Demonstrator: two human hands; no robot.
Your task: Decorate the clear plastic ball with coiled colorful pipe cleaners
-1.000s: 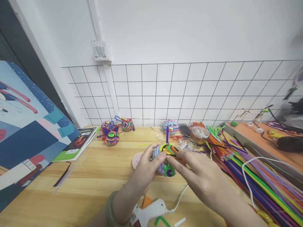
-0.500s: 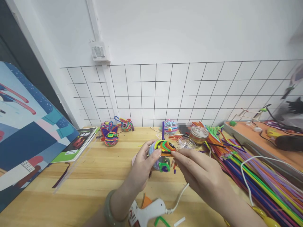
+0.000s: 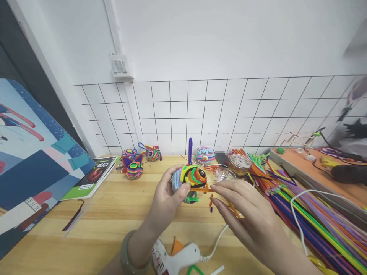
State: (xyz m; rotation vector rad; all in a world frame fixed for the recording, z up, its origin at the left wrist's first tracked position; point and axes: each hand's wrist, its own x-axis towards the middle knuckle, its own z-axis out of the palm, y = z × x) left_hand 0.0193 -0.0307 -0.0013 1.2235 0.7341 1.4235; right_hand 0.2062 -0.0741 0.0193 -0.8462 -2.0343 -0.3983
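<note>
White wall (image 3: 200,38) rises well beyond the fingertips of both hands, with a black wire grid (image 3: 188,110) across its lower part. Pale wooden table (image 3: 114,214) spreads beneath all the fingers. Far to the left of them leans a blue picture board (image 3: 43,141); well to their right lies a long bundle of coloured pipe cleaners (image 3: 312,214). A magazine (image 3: 94,177) lies flat to the left of the fingers, partly covered by the board.

Next in size come the left hand (image 3: 164,202) and the right hand (image 3: 249,221), facing each other. On the wearer's side of the fingers rests a white glue gun (image 3: 183,256) with a coiled cord. A decorated ball (image 3: 193,175), lifted above the table, is clamped between the left thumb and fingers, its painted-looking eye toward the right fingertips. Beyond the right fingers stands a round clear spool (image 3: 240,164); nearer to them is a clear dome (image 3: 225,175).

An upright purple loop (image 3: 190,151) tops the ball, above the left fingertips. An orange strip (image 3: 202,190) runs from the ball to the right forefinger; the right thumb stands apart below, and I cannot tell whether the other right fingers grip the strip. Smallest, a purple scrap (image 3: 211,209) shows just beside the right thumb tip.
</note>
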